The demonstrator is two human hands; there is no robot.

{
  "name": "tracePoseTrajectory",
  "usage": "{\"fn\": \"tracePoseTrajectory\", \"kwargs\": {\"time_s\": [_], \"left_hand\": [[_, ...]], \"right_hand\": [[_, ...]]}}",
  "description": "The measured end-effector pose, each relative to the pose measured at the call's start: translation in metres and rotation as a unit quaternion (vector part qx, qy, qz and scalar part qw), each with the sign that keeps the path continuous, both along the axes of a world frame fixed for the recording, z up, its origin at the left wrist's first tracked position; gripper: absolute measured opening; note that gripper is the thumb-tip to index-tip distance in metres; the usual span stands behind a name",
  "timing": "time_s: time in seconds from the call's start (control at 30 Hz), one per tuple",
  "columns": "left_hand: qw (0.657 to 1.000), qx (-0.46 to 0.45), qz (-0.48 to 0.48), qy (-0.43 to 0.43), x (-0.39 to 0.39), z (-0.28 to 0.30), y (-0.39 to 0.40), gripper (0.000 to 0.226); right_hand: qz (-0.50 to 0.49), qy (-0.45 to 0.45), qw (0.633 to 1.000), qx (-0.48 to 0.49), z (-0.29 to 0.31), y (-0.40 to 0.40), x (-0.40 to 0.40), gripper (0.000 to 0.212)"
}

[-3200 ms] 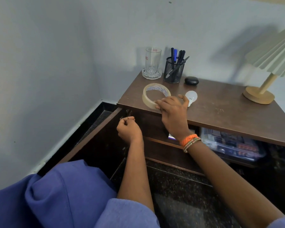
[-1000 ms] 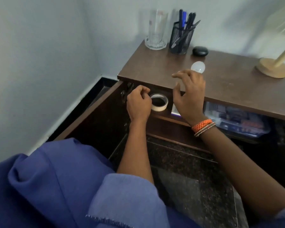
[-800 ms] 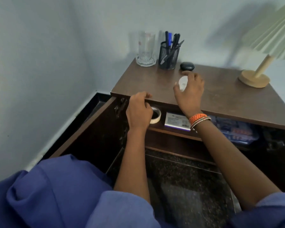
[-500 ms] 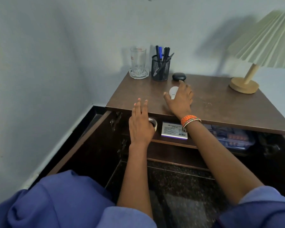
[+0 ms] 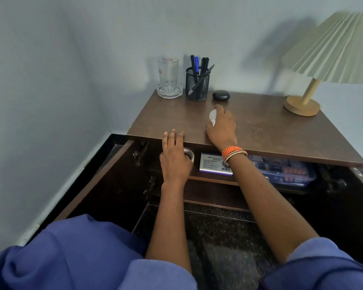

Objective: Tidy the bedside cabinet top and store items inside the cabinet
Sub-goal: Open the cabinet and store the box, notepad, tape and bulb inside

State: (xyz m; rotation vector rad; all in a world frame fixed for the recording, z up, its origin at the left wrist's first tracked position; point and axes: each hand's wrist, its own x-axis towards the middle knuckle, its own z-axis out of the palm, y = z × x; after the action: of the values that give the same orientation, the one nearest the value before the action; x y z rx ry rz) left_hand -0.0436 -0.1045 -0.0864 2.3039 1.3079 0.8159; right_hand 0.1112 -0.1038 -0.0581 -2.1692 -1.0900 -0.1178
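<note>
One white round bulb-like thing (image 5: 212, 116) on the brown wooden surface (image 5: 260, 126), right hand (image 5: 221, 127) curled round it. Left hand (image 5: 174, 155) flat, fingers together, at the surface's front edge. Under that edge: one beige tape roll (image 5: 190, 154), one white box (image 5: 212, 164) reading "Faber-Castell".

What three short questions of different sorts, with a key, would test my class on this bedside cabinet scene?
1. True or false: the tape roll lies on the cabinet top.
2. Which hand covers the white bulb? A) left hand B) right hand
3. Fill in: the pen holder stands between the glass and the black ____.

Key:
1. False; it sits on the shelf inside, beside the blue-and-white box.
2. B; its fingers curl over the bulb, while the left hand's straight fingers reach the top's front edge.
3. case.
</note>
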Motion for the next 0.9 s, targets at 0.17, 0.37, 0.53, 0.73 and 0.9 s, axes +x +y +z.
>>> {"fn": "tracePoseTrajectory", "kwargs": {"time_s": [0.17, 0.37, 0.53, 0.73, 0.9], "left_hand": [[0.993, 0.042, 0.055, -0.097, -0.008, -0.009, -0.004, 0.049], [0.973, 0.061, 0.139, -0.174, -0.026, -0.013, -0.004, 0.034], [0.936, -0.031, 0.230, -0.265, -0.038, -0.019, -0.001, 0.031], [0.818, -0.278, 0.314, -0.394, -0.056, -0.037, 0.013, 0.024], [0.758, -0.476, 0.293, -0.337, -0.070, -0.063, 0.024, 0.025]], "right_hand": [[0.017, 0.005, 1.000, 0.009, 0.000, 0.000, 0.000, 0.048], [0.132, 0.060, 0.969, 0.201, 0.007, -0.034, -0.040, 0.044], [0.232, 0.081, 0.950, 0.195, -0.024, -0.071, -0.108, 0.042], [0.205, 0.231, 0.943, 0.122, -0.076, -0.056, -0.136, 0.039], [0.167, 0.281, 0.942, 0.078, -0.103, -0.031, -0.138, 0.038]]}}
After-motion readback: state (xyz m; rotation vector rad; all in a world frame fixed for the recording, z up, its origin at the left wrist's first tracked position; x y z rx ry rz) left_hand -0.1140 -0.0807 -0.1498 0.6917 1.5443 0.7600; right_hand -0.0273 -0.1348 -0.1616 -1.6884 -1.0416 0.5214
